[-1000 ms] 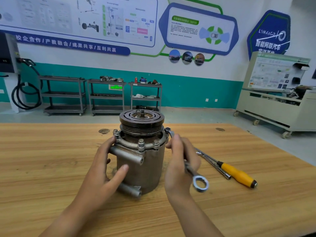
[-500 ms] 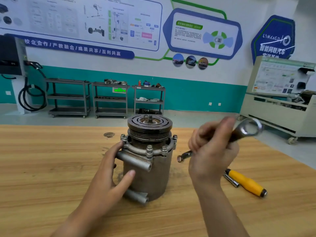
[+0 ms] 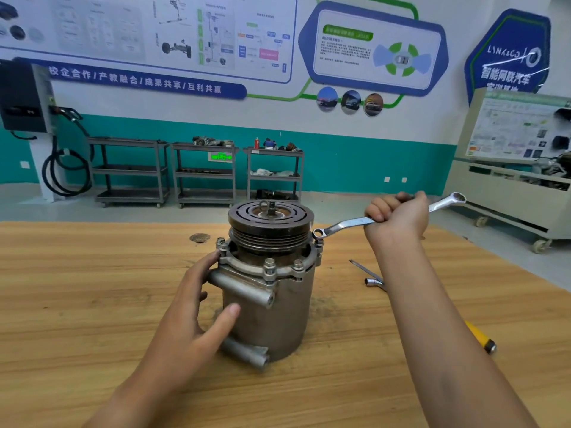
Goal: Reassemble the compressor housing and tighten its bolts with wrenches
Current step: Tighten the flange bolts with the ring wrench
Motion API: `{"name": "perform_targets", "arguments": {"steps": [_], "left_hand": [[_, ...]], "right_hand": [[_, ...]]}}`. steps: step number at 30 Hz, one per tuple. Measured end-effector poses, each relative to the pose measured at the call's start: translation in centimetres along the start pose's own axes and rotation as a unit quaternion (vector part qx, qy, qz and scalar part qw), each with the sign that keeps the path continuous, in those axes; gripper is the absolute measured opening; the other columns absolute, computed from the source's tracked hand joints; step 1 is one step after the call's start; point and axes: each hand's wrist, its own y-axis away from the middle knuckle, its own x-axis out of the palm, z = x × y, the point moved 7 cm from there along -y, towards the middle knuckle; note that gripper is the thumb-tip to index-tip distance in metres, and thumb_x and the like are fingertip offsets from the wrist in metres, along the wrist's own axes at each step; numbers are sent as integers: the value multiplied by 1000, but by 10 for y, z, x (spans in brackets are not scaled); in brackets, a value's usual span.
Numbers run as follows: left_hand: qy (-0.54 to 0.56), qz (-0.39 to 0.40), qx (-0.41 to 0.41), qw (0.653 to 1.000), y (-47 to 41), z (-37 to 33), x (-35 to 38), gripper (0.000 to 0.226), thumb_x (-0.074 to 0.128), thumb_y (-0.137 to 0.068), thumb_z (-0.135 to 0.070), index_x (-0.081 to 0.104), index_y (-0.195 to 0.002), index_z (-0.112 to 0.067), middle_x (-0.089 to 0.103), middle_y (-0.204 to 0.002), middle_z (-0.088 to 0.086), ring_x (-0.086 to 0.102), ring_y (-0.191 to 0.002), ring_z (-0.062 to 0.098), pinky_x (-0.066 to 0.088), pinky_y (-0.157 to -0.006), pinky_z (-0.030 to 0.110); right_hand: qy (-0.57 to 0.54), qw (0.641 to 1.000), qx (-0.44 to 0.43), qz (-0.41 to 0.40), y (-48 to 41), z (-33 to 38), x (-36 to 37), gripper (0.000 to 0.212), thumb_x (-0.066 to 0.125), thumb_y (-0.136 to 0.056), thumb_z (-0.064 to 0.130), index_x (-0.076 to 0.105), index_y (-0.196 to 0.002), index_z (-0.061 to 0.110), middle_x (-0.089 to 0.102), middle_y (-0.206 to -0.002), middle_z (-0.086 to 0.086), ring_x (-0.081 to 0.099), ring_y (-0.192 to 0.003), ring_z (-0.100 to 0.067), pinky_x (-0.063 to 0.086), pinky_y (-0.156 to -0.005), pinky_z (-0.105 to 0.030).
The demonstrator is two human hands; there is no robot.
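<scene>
The back of the compressor (image 3: 272,304) is out of sight, and its wide grooved pulley (image 3: 270,223) covers the rear of the bolted rim. The left hand (image 3: 191,319) clasps the compressor's left side. Its thumb lies across the front of the body, while its fingers curve round behind and are mostly hidden, so its grip is wrapped on the compressor.

To the upper right of the compressor, the right hand (image 3: 397,220) is a closed fist, its grip clamped on the middle of one wrench (image 3: 343,226). The wrench's near ring end sits at the top of the bolt (image 3: 319,242) on the compressor's right edge. Whether it is fully seated cannot be told.

Right of the compressor, the right forearm covers most of a yellow-handled tool (image 3: 482,339) and part of a thin metal tool (image 3: 372,278). What kind either one is stays unclear.

The compressor stands upright on the wooden surface (image 3: 77,288). Four bolts show on its rim, and two pipe stubs jut from its front. Three shelf carts (image 3: 204,174) stand against the wall behind it, their contents too small to make out.
</scene>
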Motion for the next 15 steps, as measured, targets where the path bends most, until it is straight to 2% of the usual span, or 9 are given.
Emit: {"name": "perform_targets", "arguments": {"steps": [5, 10, 12, 15], "left_hand": [[-2, 4, -3, 1000, 1, 3, 0, 61, 51, -71, -54, 25, -125, -68, 33, -132, -44, 34, -123, -16, 37, -91, 23], [1, 3, -3, 1000, 2, 1, 0, 61, 52, -71, -54, 26, -124, -69, 33, -131, -46, 35, -122, -18, 37, -91, 23], [2, 3, -3, 1000, 2, -1, 0, 61, 52, -71, -54, 25, -124, -70, 33, -130, -47, 35, -121, -18, 37, -91, 22], [-1, 4, -2, 1000, 2, -3, 0, 61, 51, -71, -55, 24, -123, -71, 31, -129, -48, 34, -121, -19, 36, -91, 21]], "right_hand": [[56, 997, -45, -33, 2, 5, 2, 34, 29, -100, 24, 33, -68, 14, 21, -38, 7, 17, -30, -9, 15, -34, -14], [55, 994, -68, -72, 12, 4, -21, 29, 28, -98, 15, 36, -70, 13, 23, -54, 2, 23, -32, -9, 21, -36, -14], [52, 992, -86, -75, 19, 5, -28, 27, 28, -98, 14, 37, -72, 13, 25, -54, 2, 27, -33, -10, 27, -38, -14], [63, 985, -142, -76, 37, 8, -36, 22, 33, -97, 14, 39, -76, 13, 31, -47, 2, 35, -35, -12, 43, -45, -20]]}}
